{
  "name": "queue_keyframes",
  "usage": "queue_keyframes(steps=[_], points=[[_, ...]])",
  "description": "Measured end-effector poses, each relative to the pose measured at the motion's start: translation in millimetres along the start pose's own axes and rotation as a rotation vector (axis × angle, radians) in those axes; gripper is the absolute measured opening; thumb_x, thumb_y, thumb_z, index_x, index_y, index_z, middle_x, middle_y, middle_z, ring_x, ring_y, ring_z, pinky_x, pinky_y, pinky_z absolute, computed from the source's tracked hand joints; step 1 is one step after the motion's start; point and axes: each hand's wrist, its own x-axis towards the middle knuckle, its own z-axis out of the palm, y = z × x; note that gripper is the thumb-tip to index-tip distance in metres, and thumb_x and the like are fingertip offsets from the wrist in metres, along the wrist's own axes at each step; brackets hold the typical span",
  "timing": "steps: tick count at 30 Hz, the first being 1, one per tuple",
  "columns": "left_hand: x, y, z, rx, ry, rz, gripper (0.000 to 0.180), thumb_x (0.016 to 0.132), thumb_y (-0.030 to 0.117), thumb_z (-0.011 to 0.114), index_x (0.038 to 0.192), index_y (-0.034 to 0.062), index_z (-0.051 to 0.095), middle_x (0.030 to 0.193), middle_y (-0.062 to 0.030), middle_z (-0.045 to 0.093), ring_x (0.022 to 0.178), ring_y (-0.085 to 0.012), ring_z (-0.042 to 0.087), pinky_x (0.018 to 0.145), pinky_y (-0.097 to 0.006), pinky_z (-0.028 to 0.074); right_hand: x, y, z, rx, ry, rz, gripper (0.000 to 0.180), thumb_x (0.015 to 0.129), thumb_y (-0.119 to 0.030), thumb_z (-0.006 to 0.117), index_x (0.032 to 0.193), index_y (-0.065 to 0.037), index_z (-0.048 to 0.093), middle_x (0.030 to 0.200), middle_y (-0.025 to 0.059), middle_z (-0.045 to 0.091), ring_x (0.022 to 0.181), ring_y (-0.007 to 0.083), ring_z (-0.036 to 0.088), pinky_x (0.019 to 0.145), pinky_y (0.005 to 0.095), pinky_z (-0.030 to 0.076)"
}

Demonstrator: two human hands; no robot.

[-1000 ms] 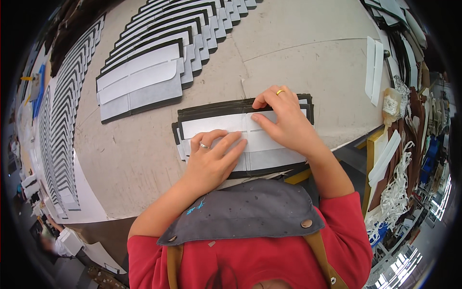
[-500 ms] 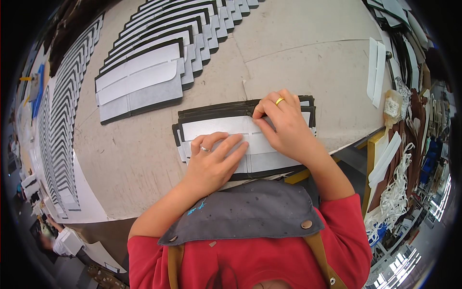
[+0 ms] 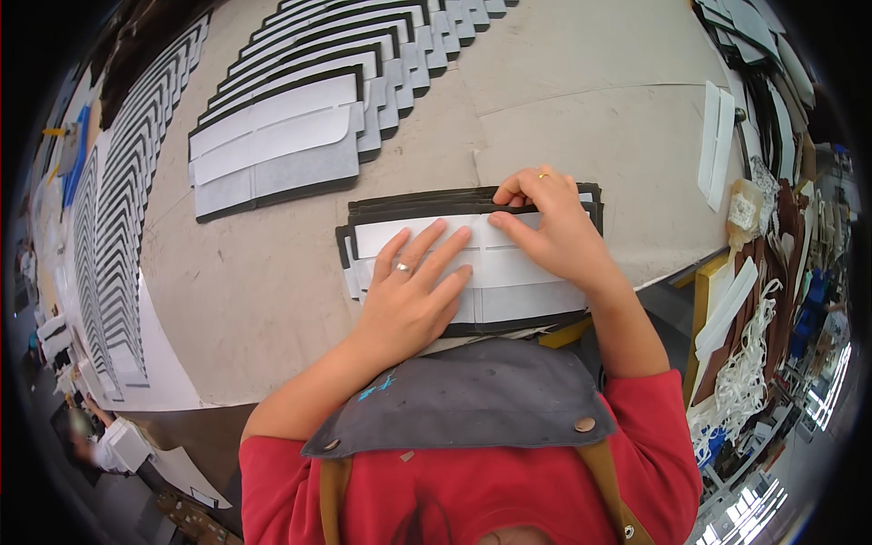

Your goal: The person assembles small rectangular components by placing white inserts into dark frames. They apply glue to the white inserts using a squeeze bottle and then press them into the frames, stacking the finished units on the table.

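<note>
A small stack of flat black-edged panels (image 3: 531, 305), faced with white and pale grey sheets, lies along the table's near edge in front of my body. My left hand (image 3: 406, 292), with a silver ring, rests flat on the top panel's white sheet, its fingers spread. At the far black edge, my right hand (image 3: 565, 234), with a gold ring, has its fingers curled over and its thumb against the border, pinching it. The right fingertips are partly hidden.
Similar panels (image 3: 304, 177) overlap in a long row at the far left, with narrower rows (image 3: 127, 236) beyond. White strips (image 3: 716, 145) lie on the table's right side. Past that edge stand a plastic container (image 3: 743, 204) and tangled white cord (image 3: 740, 391).
My left hand has shifted up the white sheet, its fingers straighter and wider apart. My right hand has slid a little to the right along the black edge.
</note>
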Motion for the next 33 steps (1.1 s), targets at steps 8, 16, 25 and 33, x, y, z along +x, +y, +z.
queue_keyframes(steps=[8, 16, 25, 33], points=[[-25, -25, -12, -0.194, 0.02, -0.253, 0.05, 0.086, 0.005, 0.052, 0.133, 0.0012, 0.037, 0.138, -0.0147, 0.041, 0.131, -0.0308, 0.035, 0.11, -0.045, 0.021, 0, 1, 1, 0.007, -0.006, 0.034, 0.011, 0.076, -0.011, 0.064, 0.08, -0.009, 0.055, 0.078, 0.0005, 0.055, 0.083, 0.0167, 0.052, 0.086, 0.0328, 0.03], [-46, -60, -36, -0.32, 0.286, -0.477, 0.047, 0.088, 0.005, 0.051, 0.133, 0.0027, 0.038, 0.124, -0.0163, 0.052, 0.117, -0.0249, 0.048, 0.103, -0.036, 0.031, 0, -18, -12, 0.084, -0.004, 0.004, 0.009, 0.077, -0.009, 0.063, 0.078, -0.007, 0.054, 0.076, 0.0016, 0.054, 0.083, 0.0166, 0.05, 0.088, 0.0311, 0.031], [-55, -90, -74, -1.139, 0.564, -0.746, 0.041, 0.088, 0.005, 0.058, 0.126, 0.0038, 0.042, 0.093, -0.0027, 0.062, 0.088, -0.0078, 0.055, 0.079, -0.023, 0.042, 41, -48, -3, 0.092, -0.095, -0.088, 0.025, 0.078, -0.014, 0.064, 0.099, -0.004, 0.054, 0.091, 0.0073, 0.059, 0.086, 0.0226, 0.053, 0.076, 0.0339, 0.041], [-85, -110, -83, -1.119, 0.757, -0.825, 0.035, 0.088, 0.002, 0.056, 0.121, -0.0015, 0.044, 0.091, -0.0045, 0.064, 0.083, -0.0061, 0.055, 0.076, -0.02, 0.041, 46, -44, 8, 0.448, -0.202, 0.239, 0.036, 0.081, -0.005, 0.062, 0.115, -0.003, 0.051, 0.084, -0.0008, 0.051, 0.074, 0.0055, 0.047, 0.066, 0.0203, 0.04]])
